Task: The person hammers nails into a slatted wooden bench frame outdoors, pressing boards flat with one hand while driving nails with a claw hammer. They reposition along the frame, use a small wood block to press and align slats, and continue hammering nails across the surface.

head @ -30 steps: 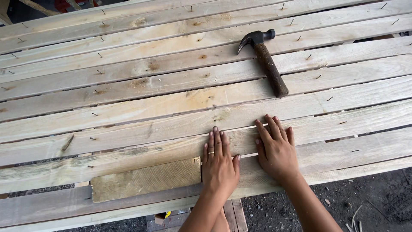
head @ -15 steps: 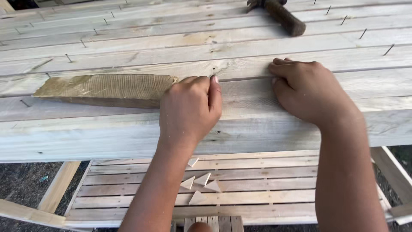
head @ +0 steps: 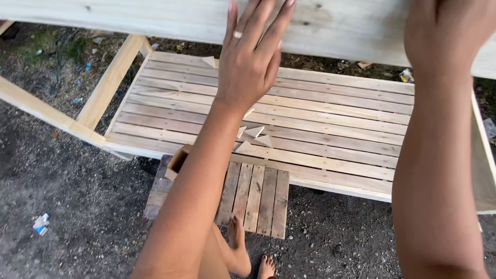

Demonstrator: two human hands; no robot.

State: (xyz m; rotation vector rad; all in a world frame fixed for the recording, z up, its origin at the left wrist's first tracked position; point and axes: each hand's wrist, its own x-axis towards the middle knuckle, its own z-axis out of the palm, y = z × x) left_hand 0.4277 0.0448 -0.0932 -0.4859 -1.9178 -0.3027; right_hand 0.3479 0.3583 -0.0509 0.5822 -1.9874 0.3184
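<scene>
Left hand (head: 251, 57): fingers (head: 258, 23) extended and slightly spread, a ring on one, lying flat against the pale front edge of the upper wooden plank (head: 155, 18); nothing gripped, palm open. Right hand (head: 447, 39): pressed to the same plank at the upper right of the view, its fingers cut off by the top edge, so whether they curl over the board or lie flat cannot be told; nothing seen held. Upper wooden plank: light, unfinished timber running across the top of the view, a knot just beside the left fingertips. Lower slatted shelf (head: 336, 111): parallel pale slats beneath the plank, framed by a side rail (head: 111, 80) at the left. Triangular wood offcuts (head: 256, 137): a small cluster lying on the slats, partly hidden behind the left forearm; one more offcut (head: 208, 61) near the shelf's back edge. Small slatted platform (head: 258, 196): on the ground under the shelf's front rail, the person's bare feet (head: 250, 256) at its near edge. Ground (head: 67, 196): dark gravelly dirt, scraps of litter scattered on it.
</scene>
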